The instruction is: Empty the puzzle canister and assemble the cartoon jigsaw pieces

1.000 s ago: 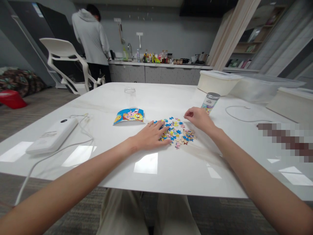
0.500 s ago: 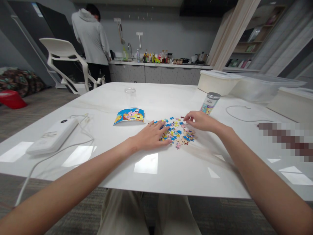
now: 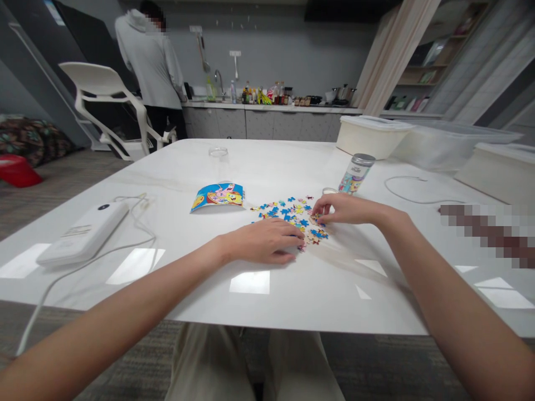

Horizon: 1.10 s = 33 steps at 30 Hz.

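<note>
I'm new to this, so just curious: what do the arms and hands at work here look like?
They are a person's own. The left hand and right hand wear no gloves. No sleeves show on the left forearm or right forearm, and no watch or bracelet shows at either wrist.

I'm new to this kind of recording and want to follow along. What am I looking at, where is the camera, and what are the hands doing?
There is no machine here: these are a person's bare hands, seen from a camera worn on that person's head, looking forward and down. On the white table lies a loose spread of small, colourful puzzle pieces. The left hand is at the near side of the spread, palm down; the right hand has its fingers bent among the pieces at the other side. Whether either grips a piece is hard to tell. Beyond them are a curved picture sheet and a canister with a silvery top.
</note>
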Available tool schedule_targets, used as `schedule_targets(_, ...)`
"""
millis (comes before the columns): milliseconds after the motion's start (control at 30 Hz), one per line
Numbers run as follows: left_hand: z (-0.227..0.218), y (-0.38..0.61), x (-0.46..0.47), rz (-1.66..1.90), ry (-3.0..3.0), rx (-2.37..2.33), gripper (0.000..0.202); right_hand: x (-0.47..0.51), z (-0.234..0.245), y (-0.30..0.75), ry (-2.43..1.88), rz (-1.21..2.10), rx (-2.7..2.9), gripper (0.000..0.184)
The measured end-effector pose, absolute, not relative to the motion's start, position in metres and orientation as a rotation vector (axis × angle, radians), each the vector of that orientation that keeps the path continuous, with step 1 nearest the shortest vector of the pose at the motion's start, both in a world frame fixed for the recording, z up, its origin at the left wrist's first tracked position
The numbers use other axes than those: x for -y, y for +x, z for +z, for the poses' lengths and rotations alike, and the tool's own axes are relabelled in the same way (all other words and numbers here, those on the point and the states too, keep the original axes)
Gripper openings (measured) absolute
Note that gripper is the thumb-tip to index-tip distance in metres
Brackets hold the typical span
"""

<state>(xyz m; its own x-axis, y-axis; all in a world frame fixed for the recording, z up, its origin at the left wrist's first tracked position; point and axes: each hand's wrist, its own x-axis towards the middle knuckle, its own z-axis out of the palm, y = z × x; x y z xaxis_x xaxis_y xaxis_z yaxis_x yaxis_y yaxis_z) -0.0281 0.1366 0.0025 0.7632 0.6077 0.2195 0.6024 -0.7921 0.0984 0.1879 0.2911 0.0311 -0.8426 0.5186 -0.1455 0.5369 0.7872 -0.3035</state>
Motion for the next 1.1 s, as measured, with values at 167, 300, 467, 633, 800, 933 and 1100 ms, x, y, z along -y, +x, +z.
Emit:
schedule_targets(167,0.000,-0.031,-0.137,0.344,2.929,-1.060,0.025,-0.298,0.032,0.190,0.789,-0.434,-2.978,0.024)
schedule_targets(300,0.000,-0.031,-0.137,0.369,2.879,-1.048,0.025,-0.298,0.033,0.191,0.758,-0.448,-3.056,0.024)
schedule_targets(467,0.001,-0.032,-0.139,0.351,2.874,-1.028,0.024,-0.278,0.036,0.184,0.681,-0.688,-2.923,0.021)
schedule_targets(633,0.000,-0.033,-0.142,0.389,2.900,-1.012,0.024,-0.269,0.040,0.179,0.717,-0.808,-2.745,0.022)
schedule_targets(800,-0.005,-0.031,-0.145,0.453,2.884,-1.088,0.021,-0.277,0.040,0.181,0.681,-0.813,-2.734,0.026)
schedule_targets(933,-0.010,-0.027,-0.145,0.602,2.822,-1.164,0.014,-0.275,0.039,0.180,0.683,-0.804,-2.734,0.030)
schedule_targets(1100,-0.014,-0.022,-0.145,0.737,2.686,-1.206,0.016,-0.269,0.039,0.178,0.723,-0.890,-2.660,0.025)
